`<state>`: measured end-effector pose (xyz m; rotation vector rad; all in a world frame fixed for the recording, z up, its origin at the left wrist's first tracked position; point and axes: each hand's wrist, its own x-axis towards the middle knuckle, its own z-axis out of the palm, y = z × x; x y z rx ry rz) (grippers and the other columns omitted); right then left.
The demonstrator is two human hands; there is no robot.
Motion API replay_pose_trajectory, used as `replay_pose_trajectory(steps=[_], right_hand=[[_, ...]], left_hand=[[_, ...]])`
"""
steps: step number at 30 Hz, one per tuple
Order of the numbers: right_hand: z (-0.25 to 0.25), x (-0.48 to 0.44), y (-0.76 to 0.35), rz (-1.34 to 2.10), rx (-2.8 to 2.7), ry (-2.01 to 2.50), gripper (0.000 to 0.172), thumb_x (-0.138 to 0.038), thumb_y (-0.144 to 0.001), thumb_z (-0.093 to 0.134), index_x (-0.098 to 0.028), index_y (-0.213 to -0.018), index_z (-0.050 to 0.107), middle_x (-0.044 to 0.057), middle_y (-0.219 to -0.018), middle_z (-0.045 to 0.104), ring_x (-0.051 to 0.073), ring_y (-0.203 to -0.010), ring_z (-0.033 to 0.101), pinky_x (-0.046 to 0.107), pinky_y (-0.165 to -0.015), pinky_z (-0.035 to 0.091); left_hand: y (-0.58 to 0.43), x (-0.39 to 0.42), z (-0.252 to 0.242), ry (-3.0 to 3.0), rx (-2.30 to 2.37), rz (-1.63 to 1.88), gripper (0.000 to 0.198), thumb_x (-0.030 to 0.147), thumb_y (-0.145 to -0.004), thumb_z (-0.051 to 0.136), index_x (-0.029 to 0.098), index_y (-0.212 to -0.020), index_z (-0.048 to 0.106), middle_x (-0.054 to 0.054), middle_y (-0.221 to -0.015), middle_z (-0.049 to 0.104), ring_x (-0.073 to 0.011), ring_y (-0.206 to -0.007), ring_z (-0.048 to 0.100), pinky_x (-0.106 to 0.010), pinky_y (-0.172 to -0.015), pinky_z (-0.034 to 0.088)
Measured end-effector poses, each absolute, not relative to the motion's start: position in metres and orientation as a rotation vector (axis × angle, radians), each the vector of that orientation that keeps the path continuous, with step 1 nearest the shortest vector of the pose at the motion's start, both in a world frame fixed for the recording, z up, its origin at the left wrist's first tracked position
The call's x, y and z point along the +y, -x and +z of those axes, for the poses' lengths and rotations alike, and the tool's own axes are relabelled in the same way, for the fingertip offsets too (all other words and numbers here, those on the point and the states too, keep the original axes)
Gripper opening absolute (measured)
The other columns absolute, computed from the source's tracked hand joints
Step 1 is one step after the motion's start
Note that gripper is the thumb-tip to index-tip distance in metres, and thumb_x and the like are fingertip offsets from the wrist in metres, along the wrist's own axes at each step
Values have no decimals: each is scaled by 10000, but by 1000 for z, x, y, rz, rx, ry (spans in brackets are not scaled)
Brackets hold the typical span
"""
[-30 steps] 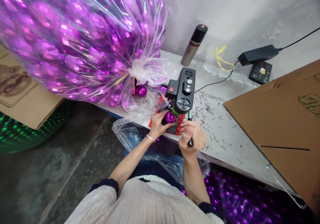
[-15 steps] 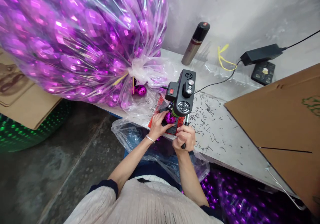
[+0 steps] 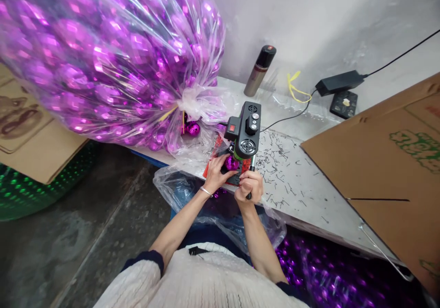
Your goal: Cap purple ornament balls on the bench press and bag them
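Observation:
My left hand (image 3: 215, 176) holds a shiny purple ball ornament (image 3: 232, 163) between thumb and fingers. The ball sits on the dark base of a small black bench machine (image 3: 246, 129), right below its head and a green ring. My right hand (image 3: 250, 187) is wrapped round the machine's lever handle (image 3: 253, 162), whose black tip pokes out below the fist. Two round grilles, several silver knobs and a red switch (image 3: 232, 128) show on the machine's top. How the ball meets the machine's underside is hidden.
A huge clear bag of purple balls (image 3: 113, 65) leans on the left of the table. Small dark wire bits (image 3: 275, 161) litter the tabletop. Behind stand a flask (image 3: 260, 69) and a black power adapter (image 3: 340, 83). A cardboard box (image 3: 388, 161) is at right; an open plastic bag (image 3: 175, 189) hangs below.
The view has shifted slightly, so the background sits a little lower and further left. Both hands keep the same grip on the ball and the lever.

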<state>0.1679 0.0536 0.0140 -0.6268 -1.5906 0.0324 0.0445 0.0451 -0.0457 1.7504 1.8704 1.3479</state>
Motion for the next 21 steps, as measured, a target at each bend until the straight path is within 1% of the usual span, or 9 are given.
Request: replay_pose_trajectory(steps=[4, 7, 10, 13, 16, 17, 19, 21], right_hand=[[9, 56, -167, -30, -1665, 564, 264, -217, -1011, 387, -217, -767, 488, 8, -756, 575, 124, -650, 559, 285, -619, 467], [22, 54, -166, 33, -1592, 627, 272, -177, -995, 377, -216, -744, 474, 2, -732, 561, 122, -645, 555, 290, -633, 466], [48, 51, -168, 117, -1583, 708, 246, -134, -967, 423, -212, -748, 504, 7, -735, 588, 126, -673, 578, 290, -647, 462], [70, 50, -173, 160, -1637, 703, 221, -110, -948, 477, -212, -763, 543, 7, -734, 617, 133, -690, 599, 289, -656, 472], [74, 49, -176, 154, -1666, 677, 227, -90, -937, 486, -216, -760, 550, 5, -727, 627, 134, -686, 606, 285, -648, 476], [72, 48, -176, 144, -1672, 677, 229, -85, -934, 484, -216, -759, 551, 7, -730, 631, 135, -684, 609, 284, -642, 475], [66, 47, -176, 131, -1677, 676, 232, -83, -930, 475, -216, -757, 552, 10, -731, 633, 140, -685, 618, 285, -633, 477], [59, 46, -175, 135, -1673, 674, 233, -84, -927, 469, -217, -754, 550, 8, -720, 626, 147, -687, 627, 285, -631, 483]], left_hand=[[-44, 46, -47, -1751, 1869, 1385, 604, 509, -844, 760, 188, -1333, 611, -145, -1266, 709, -279, -1157, 668, -437, -1001, 511], [-44, 49, -45, -1760, 1855, 1396, 594, 490, -846, 764, 181, -1329, 609, -147, -1262, 709, -276, -1161, 665, -436, -1006, 513], [-44, 47, -42, -1774, 1844, 1423, 580, 466, -852, 763, 189, -1336, 600, -141, -1250, 713, -274, -1165, 665, -449, -1021, 514], [-43, 25, -43, -1895, 1809, 1447, 576, 435, -889, 724, 205, -1389, 554, -153, -1309, 686, -281, -1232, 639, -478, -1065, 491], [-43, -17, -50, -2189, 1645, 1337, 547, 379, -942, 647, 214, -1444, 504, -169, -1379, 643, -280, -1297, 605, -493, -1088, 476], [-43, -32, -52, -2276, 1586, 1274, 548, 386, -946, 637, 219, -1450, 500, -169, -1382, 641, -280, -1294, 606, -495, -1083, 481], [-42, -52, -55, -2383, 1501, 1198, 619, 491, -922, 655, 208, -1451, 502, -184, -1374, 641, -299, -1262, 621, -500, -1047, 505], [-36, -54, -51, -2380, 1482, 1213, 662, 577, -896, 658, 207, -1430, 528, -182, -1358, 652, -316, -1217, 642, -500, -1001, 530]])
